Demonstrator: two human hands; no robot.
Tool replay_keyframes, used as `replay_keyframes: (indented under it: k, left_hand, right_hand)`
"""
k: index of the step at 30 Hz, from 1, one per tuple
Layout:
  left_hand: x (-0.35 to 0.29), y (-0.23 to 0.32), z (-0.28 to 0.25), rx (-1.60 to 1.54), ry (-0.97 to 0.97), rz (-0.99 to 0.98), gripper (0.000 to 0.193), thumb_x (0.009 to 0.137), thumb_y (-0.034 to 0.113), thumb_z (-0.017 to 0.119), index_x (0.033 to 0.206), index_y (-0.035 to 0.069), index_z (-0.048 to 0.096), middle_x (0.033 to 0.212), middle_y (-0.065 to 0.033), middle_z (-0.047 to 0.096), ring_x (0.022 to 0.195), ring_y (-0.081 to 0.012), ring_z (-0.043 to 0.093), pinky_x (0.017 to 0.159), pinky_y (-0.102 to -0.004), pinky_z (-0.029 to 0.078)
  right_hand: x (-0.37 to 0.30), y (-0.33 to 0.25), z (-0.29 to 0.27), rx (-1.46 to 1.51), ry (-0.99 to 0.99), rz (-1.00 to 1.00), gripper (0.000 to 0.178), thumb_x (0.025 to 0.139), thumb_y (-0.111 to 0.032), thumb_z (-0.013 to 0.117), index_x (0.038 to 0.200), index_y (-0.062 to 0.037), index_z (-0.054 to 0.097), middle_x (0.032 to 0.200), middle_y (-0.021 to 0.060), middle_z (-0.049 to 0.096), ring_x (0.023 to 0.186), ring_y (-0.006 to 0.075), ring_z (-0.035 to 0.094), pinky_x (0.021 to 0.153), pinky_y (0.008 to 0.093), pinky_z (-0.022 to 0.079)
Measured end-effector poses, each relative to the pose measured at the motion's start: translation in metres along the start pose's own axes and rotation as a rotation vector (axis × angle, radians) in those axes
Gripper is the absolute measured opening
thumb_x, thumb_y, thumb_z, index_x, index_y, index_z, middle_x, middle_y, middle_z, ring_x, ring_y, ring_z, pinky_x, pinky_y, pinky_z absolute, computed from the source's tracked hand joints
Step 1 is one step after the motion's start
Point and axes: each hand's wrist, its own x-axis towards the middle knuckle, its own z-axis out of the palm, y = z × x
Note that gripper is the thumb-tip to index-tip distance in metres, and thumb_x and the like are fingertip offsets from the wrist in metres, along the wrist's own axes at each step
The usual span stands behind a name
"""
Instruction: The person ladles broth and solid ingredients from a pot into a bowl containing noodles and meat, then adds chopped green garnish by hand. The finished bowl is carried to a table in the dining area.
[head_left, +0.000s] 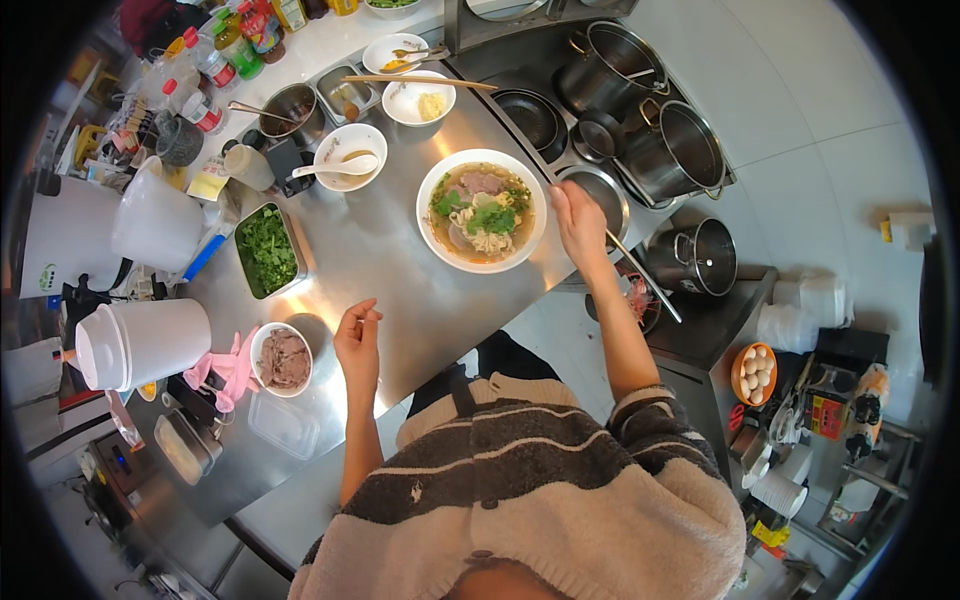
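Note:
A white bowl of noodle soup point(427, 240), topped with sliced meat and chopped green herbs, stands on the steel counter. My right hand point(578, 222) is just right of its rim, fingers extended and loosely together, with nothing visible in them. A long metal handle point(650, 282) runs behind that wrist from a round pot point(618, 200). Over the counter's near part, my left hand point(357, 330) hovers with fingers loosely bent and apart, holding nothing. Nearest to it is a white bowl of sliced meat point(284, 360). A rectangular metal tray of chopped greens point(268, 252) lies farther left.
Two tall dark pots point(612, 68) point(680, 150) and a black frying pan point(528, 125) occupy the stove. Chopsticks point(420, 81) rest across a small bowl point(400, 103). A white spoon point(345, 166) lies in another bowl. White tubs point(150, 340) and bottles point(205, 60) line the left.

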Motion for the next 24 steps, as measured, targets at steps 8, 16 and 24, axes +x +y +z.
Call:
replay_keyframes:
  k: [8, 16, 24]
  left_hand:
    - [-0.011, -0.03, -0.007, 0.04, 0.022, 0.022, 0.008, 0.087, 0.009, 0.064, 0.083, 0.002, 0.061, 0.063, 0.0058, 0.048, 0.054, -0.0011, 0.036, 0.05, -0.0185, 0.027]
    - [-0.021, -0.045, -0.016, 0.074, 0.061, 0.004, 0.019, 0.086, 0.01, 0.065, 0.07, 0.001, 0.059, 0.063, 0.0014, 0.054, 0.058, -0.0032, 0.044, 0.053, -0.0191, 0.035]
    - [-0.018, -0.053, -0.024, 0.008, 0.022, -0.067, 0.04, 0.093, 0.028, 0.053, 0.066, 0.0, 0.059, 0.053, -0.0026, 0.052, 0.053, -0.0075, 0.046, 0.051, -0.025, 0.038]
  right_hand:
    - [-0.129, 0.06, 0.005, -0.257, -0.316, 0.03, 0.029, 0.092, -0.027, 0.053, 0.074, -0.0033, 0.05, 0.059, 0.0212, 0.054, 0.058, 0.0426, 0.055, 0.052, 0.0487, 0.042]
    - [-0.33, 0.218, 0.014, -0.362, -1.154, 0.765, 0.08, 0.088, -0.065, 0.036, 0.11, 0.0083, 0.059, 0.113, 0.0311, 0.057, 0.114, 0.0423, 0.051, 0.096, 0.0457, 0.041]
    - [-0.337, 0.191, -0.01, -0.532, -0.983, 0.617, 0.051, 0.082, -0.036, 0.062, 0.115, 0.0013, 0.052, 0.104, 0.0261, 0.063, 0.098, 0.0381, 0.061, 0.08, 0.0461, 0.049]
